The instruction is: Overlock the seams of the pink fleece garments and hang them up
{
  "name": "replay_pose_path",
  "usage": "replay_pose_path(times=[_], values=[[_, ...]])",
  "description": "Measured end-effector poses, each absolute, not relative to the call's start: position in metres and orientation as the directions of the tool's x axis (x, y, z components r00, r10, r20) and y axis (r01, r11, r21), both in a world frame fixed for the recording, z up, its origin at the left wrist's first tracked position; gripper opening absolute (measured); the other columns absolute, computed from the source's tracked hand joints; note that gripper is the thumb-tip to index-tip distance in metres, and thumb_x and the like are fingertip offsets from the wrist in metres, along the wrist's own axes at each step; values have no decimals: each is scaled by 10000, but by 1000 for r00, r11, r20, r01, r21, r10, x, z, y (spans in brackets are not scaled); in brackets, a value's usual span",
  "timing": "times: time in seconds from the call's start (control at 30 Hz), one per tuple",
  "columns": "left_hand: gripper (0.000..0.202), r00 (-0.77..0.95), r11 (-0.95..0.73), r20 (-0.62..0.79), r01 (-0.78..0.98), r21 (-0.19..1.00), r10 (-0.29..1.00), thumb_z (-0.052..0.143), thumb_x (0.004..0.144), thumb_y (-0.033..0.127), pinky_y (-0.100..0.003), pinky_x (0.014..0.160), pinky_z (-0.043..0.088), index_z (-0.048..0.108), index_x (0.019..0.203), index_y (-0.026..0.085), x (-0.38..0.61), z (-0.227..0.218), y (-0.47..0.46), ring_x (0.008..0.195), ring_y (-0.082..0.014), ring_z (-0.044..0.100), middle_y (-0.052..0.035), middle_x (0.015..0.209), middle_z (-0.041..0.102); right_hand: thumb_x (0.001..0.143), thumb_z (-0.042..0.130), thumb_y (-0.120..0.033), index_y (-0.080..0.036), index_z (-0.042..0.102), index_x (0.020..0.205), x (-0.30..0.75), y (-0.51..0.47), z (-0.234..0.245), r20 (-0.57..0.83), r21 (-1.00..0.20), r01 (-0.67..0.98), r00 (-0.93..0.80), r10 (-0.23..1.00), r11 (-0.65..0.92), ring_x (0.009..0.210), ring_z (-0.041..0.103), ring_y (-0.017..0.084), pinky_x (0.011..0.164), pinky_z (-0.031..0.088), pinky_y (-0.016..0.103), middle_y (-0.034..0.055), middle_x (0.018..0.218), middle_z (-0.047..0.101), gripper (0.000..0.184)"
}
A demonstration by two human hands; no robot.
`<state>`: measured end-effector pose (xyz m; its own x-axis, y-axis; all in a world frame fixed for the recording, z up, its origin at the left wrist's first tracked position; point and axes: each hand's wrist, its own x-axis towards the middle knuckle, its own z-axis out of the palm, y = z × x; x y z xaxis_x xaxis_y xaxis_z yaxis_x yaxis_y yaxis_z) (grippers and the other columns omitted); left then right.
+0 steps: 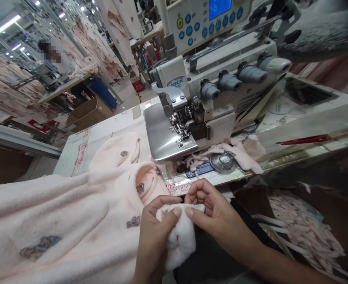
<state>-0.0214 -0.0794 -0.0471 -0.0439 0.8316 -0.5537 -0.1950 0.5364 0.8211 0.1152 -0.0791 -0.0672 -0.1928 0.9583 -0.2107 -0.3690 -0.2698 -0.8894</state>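
My left hand (158, 227) grips the edge of a pale pink, fluffy fabric piece (181, 236), its thumb pressed on top. Close beside it, my right hand (211, 209) pinches the same edge between thumb and fingers. The held part looks folded or tubular, and its underside is hidden. A large pale pink plush garment (73, 213) with small printed bear-like figures spreads to the left of my hands. Just beyond them stands an overlock sewing machine (176, 98) with a shiny metal plate (164, 134); both hands are apart from its needle area.
Fabric scraps (239, 152) and a round metal weight (224, 161) lie below the machine. Red-handled tweezers or a similar tool (307, 139) rest on the table at right. A scrap bin (304, 225) stands lower right. Behind are a cardboard box (89, 114), hanging garments and a seated person (58, 59).
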Motion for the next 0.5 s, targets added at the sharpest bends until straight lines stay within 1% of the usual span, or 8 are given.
replay_pose_path(times=[0.2,0.37,0.5], values=[[316,-81,520,-572,-331,788,816,821,509,265,-121,402,367,616,708,130,-15,-43,-79,391,-47,489,18,492,622,729,603,-119,-229,465,860,115,-79,-68,-222,-870,-397,-217,950,-294,777,492,118,679,403,240,-33,816,531,220],[328,-51,530,-591,-386,755,805,811,511,256,-145,425,398,591,725,140,-16,-47,-77,422,-72,528,7,524,643,712,646,-145,-220,470,865,117,-75,-69,-230,-840,-436,-253,940,-323,785,506,122,693,418,247,-26,826,546,246],[326,-6,550,-605,-410,728,796,801,536,253,-170,452,426,582,754,146,-19,-51,-76,450,-94,557,-2,531,649,678,689,-156,-216,460,875,117,-73,-71,-239,-804,-485,-266,934,-344,776,514,124,668,429,241,-21,822,551,308]])
